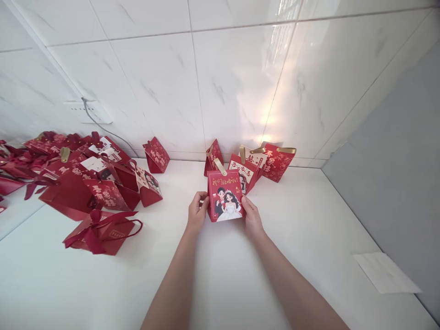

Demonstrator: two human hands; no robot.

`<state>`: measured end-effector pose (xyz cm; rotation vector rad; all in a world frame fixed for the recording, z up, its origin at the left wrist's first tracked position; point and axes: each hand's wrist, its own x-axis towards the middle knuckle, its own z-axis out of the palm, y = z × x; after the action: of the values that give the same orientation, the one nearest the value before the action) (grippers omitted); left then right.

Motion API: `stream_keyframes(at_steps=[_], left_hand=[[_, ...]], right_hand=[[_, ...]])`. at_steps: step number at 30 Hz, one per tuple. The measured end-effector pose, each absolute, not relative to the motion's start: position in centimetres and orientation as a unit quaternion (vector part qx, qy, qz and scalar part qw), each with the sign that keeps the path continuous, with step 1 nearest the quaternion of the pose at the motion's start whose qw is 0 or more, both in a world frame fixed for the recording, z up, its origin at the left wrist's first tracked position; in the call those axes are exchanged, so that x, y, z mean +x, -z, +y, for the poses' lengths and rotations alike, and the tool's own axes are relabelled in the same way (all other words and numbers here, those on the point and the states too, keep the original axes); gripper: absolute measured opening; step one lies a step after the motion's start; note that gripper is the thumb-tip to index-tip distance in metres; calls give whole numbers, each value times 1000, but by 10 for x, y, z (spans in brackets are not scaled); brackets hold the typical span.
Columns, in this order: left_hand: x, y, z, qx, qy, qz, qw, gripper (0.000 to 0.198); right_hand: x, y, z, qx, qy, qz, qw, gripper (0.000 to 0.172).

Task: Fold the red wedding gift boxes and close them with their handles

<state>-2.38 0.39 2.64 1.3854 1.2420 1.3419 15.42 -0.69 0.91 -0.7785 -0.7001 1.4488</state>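
A small red gift box [225, 197] with a cartoon couple on its front and a gold handle stands upright on the white surface [220, 275]. My left hand [197, 211] grips its left side with curled fingers. My right hand [252, 215] holds its right side. Just behind it stand three more red boxes with gold handles [256, 167], close to the wall.
A heap of red gift boxes and ribbon-handled bags [85, 181] lies at the left, one box [157, 156] apart near the wall. A white socket with a cable [90, 111] is on the tiled wall. A white sheet of paper [385, 272] lies at the right edge.
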Motion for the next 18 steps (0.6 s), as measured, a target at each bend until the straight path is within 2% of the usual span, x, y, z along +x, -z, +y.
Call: stream_keyframes(at_steps=[3,5,9,13,18], left_hand=[[-25,-26,6,528,-542,496,426,29],[-25,-26,6,523,-538,528,397,29],[-20,-25,4,503,-576,542,348,33],[-12,-21,4,454,-640,447,430,49],[-11,-19,6,418,-583,477,507,46]], right_hand=[[154,-6,-6,-357,-624,-314,620,38],[155,-6,-6,-377,-600,-341,618,39],[154,-9,-8,-428,-474,-450,625,37],[149,-10,-11,-436,-440,-468,630,34],[147,-6,-6,-420,-495,-486,585,38]])
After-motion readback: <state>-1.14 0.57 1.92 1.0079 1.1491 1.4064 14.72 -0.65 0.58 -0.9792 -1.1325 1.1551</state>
